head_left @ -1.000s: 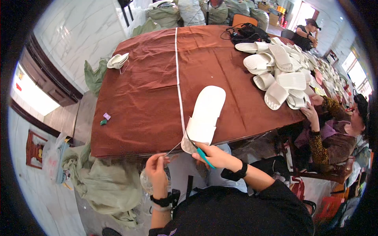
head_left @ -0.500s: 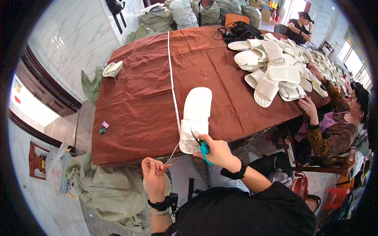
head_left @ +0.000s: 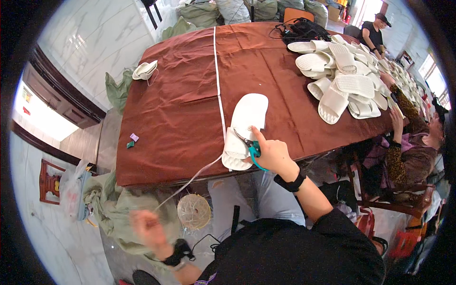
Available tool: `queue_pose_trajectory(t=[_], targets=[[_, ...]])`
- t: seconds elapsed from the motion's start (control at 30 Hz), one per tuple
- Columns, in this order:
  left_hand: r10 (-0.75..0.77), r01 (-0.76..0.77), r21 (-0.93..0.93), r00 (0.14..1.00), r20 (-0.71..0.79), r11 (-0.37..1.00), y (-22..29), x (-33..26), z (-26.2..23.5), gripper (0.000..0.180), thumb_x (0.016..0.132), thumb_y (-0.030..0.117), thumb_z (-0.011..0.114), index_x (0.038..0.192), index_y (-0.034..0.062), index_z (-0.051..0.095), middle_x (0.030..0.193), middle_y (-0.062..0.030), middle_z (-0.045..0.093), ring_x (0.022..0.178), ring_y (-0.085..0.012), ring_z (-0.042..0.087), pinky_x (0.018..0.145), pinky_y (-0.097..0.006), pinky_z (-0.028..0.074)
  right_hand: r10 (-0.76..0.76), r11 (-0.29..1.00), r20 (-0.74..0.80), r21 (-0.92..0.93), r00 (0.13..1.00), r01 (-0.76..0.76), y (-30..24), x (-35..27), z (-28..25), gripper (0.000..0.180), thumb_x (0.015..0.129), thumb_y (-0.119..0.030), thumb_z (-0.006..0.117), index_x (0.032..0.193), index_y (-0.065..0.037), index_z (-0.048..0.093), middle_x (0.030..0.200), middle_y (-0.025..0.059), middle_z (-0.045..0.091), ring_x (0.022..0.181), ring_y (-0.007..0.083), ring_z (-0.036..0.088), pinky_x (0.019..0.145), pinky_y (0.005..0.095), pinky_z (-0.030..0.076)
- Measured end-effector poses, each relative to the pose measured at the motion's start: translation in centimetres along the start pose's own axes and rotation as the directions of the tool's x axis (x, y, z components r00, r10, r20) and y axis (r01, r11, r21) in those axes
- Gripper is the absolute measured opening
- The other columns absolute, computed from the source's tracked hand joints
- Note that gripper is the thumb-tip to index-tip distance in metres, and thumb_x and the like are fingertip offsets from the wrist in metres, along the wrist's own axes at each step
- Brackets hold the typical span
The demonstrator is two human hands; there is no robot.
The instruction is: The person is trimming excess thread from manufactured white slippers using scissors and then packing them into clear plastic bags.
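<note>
Gripping curved metal scissors with teal handles (head_left: 255,150) in the right hand (head_left: 276,154), index finger stretched forward. Pointing the blades over the strap of a smooth white plastic-looking slide slipper (head_left: 250,111), laid at the near edge of the reddish-brown cloth-covered table (head_left: 171,123). Trailing a narrow white strip (head_left: 190,182) from the slipper's left side down to the left hand (head_left: 145,225), too blurred to tell whether clamped or apart. Heaped at the table's right with more white slippers (head_left: 354,84).
</note>
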State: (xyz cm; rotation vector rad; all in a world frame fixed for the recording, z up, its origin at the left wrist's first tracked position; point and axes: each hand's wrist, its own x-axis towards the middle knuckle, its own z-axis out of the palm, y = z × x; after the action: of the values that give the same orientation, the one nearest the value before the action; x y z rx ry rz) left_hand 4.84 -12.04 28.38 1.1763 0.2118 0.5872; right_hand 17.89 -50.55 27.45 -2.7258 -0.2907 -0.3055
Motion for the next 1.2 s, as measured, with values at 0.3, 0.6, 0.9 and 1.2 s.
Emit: queue_pose_trajectory(t=[0.3,0.6,0.9,1.2], targets=[[-0.021,0.090,0.143,0.905,-0.424,0.986,2.5,-2.4,-11.4,0.008,0.090,0.011,0.055,0.092,0.0076,0.047,0.068,0.0035,0.038,0.060,-0.0066,0.035,0.053,-0.022,0.030,0.084,0.996,0.112,-0.005,0.990,-0.084,-0.4,0.1,-0.4,0.096,0.063,-0.049,0.077,0.141,-0.015,0.032,0.073,0.0159,0.064,0.070,0.0380,0.064,0.060,0.0446,0.049],[-0.109,0.240,0.282,0.905,-0.412,0.929,-13.9,-1.4,-19.0,0.010,0.093,0.013,0.049,0.097,0.0038,0.049,0.069,-0.0019,0.046,0.056,-0.0130,0.044,0.053,-0.028,0.041,0.064,0.939,0.023,0.336,0.998,-0.068,-0.3,-2.2,-1.0,0.076,0.074,-0.024,0.077,0.138,-0.012,0.037,0.079,0.0155,0.065,0.065,0.0249,0.063,0.060,0.0347,0.048],[-0.138,0.191,0.785,0.981,-0.134,0.590,-23.2,-0.3,-24.9,0.045,0.083,0.001,0.053,0.127,-0.0010,0.044,0.128,-0.0196,0.049,0.121,-0.0316,0.045,0.103,-0.038,0.033,0.228,0.847,0.181,0.447,0.957,-0.287,-0.5,-5.1,-2.4,0.061,0.080,-0.016,0.072,0.133,-0.011,0.044,0.061,0.0027,0.048,0.058,0.0109,0.047,0.055,0.0261,0.040],[0.158,-0.109,0.686,0.987,-0.008,0.719,-11.4,3.0,-3.9,0.016,0.090,0.005,0.054,0.106,0.0004,0.056,0.097,-0.0073,0.059,0.091,-0.0150,0.057,0.085,-0.028,0.045,0.349,0.653,0.204,0.647,0.915,-0.393,2.9,-5.2,0.2,0.049,0.081,-0.027,0.072,0.120,-0.005,0.052,0.076,0.0080,0.062,0.059,0.0117,0.059,0.051,0.0267,0.046]])
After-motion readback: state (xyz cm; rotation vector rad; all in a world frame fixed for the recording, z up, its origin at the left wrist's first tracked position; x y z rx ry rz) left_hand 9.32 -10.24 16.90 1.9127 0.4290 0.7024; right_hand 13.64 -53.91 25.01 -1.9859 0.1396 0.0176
